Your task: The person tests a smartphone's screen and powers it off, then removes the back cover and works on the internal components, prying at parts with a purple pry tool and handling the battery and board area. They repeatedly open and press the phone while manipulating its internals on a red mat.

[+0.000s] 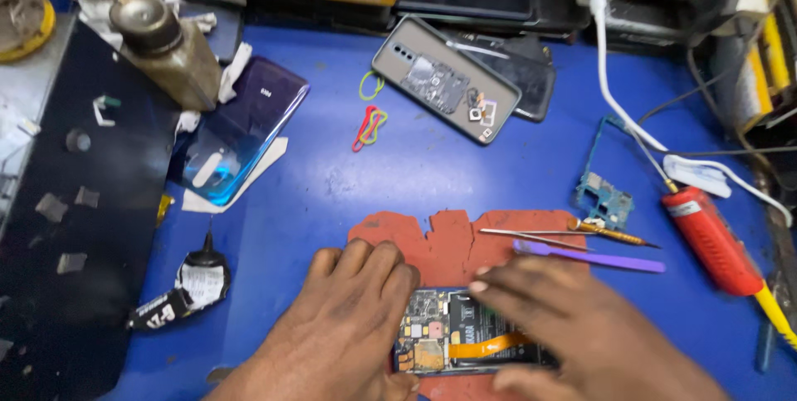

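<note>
Table: blue-topped table (pixel 465 168) carrying everything, cluttered along its far edge
Black sheet: large glossy black sheet (pixel 79 235) on the left edge of the table, dotted with small grey scraps
Red mat: torn reddish-brown rubber mat (pixel 452 243) at the middle of the near edge, lying under the opened phone
Left hand: left hand (pixel 349 326) flat on the near edge, fingers spread and pressing on the mat and the left end of the opened phone; it grips nothing
Right hand: right hand (pixel 573 326), blurred, fingers stretched out over the right part of the opened phone; whether it has hold of anything I cannot tell
Opened phone: black opened smartphone with bare circuit board and orange flex cable (pixel 465 343), at the near edge between the two hands, touched by both
Back cover: shiny blue-purple phone back cover (pixel 245 131) towards the far left corner, beside a dull metal bottle (pixel 166 48)
Grey phone: grey phone shell lying back up (pixel 444 77) near the far edge
Red tool: red cylindrical tool with yellow tail (pixel 710 239) by the right edge
Purple tool: flat purple plastic pry tool (pixel 589 257) on the right end of the mat, just beside thin steel tweezers (pixel 531 235)
Bands: red and yellow rubber bands (pixel 369 123) left of the grey phone
</note>
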`<control>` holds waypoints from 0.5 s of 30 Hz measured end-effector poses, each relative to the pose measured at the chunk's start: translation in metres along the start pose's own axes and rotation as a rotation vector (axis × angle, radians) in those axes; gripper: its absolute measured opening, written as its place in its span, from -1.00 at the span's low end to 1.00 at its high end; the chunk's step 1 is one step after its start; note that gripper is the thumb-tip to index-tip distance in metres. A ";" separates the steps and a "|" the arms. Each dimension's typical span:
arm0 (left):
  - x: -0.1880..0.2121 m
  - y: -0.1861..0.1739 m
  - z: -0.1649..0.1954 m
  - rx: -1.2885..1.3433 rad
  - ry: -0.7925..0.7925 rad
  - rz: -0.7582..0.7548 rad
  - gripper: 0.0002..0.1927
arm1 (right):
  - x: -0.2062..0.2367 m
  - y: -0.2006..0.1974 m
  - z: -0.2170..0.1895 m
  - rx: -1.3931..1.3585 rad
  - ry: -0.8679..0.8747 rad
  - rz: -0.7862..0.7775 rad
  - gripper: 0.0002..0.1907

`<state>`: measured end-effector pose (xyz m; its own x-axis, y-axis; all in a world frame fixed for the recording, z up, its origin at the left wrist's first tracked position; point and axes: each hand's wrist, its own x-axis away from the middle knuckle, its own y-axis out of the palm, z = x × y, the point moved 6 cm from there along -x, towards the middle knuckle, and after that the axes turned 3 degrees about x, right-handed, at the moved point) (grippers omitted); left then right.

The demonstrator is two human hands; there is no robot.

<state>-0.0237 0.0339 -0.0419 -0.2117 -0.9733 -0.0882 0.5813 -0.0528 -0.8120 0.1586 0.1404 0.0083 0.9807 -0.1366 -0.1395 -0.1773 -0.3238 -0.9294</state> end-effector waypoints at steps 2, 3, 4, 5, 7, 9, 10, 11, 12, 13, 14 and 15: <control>-0.006 -0.003 0.001 -0.002 0.000 0.001 -0.08 | -0.001 0.011 -0.005 0.036 -0.021 -0.047 -0.16; -0.009 -0.006 0.002 -0.004 -0.001 -0.001 -0.09 | -0.001 0.015 -0.006 0.053 0.006 -0.055 -0.14; -0.011 -0.010 0.005 -0.006 -0.003 -0.001 -0.09 | -0.001 0.017 -0.006 0.069 0.032 -0.062 -0.11; -0.013 -0.017 0.009 0.003 0.007 0.035 -0.11 | -0.001 0.016 -0.007 0.055 0.041 -0.051 -0.13; -0.014 -0.028 0.017 0.022 0.017 0.106 -0.16 | -0.001 0.013 -0.008 0.016 0.054 -0.031 -0.16; -0.010 -0.032 0.020 0.119 -0.004 0.125 -0.19 | 0.000 0.000 -0.011 0.095 0.018 0.059 -0.20; -0.007 -0.031 0.018 0.169 -0.018 0.136 -0.21 | 0.001 -0.006 -0.013 0.133 -0.002 0.101 -0.22; -0.004 -0.027 0.016 0.216 -0.025 0.140 -0.25 | 0.003 -0.011 -0.013 0.151 0.010 0.127 -0.25; -0.001 -0.022 0.013 0.263 -0.029 0.145 -0.29 | 0.007 -0.016 -0.013 0.172 0.023 0.152 -0.27; 0.002 -0.016 0.009 0.308 -0.030 0.152 -0.33 | 0.009 -0.019 -0.011 0.196 0.036 0.181 -0.30; 0.005 -0.008 0.006 0.364 -0.034 0.150 -0.36 | 0.012 -0.021 -0.009 0.240 0.034 0.204 -0.34; 0.007 -0.001 0.004 0.419 -0.039 0.148 -0.40 | 0.016 -0.021 -0.009 0.283 0.032 0.226 -0.39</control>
<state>-0.0228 0.0258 -0.0393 -0.0773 -0.9844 -0.1577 0.8731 0.0095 -0.4875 0.1771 0.1365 0.0291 0.9153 -0.2059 -0.3461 -0.3557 -0.0104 -0.9345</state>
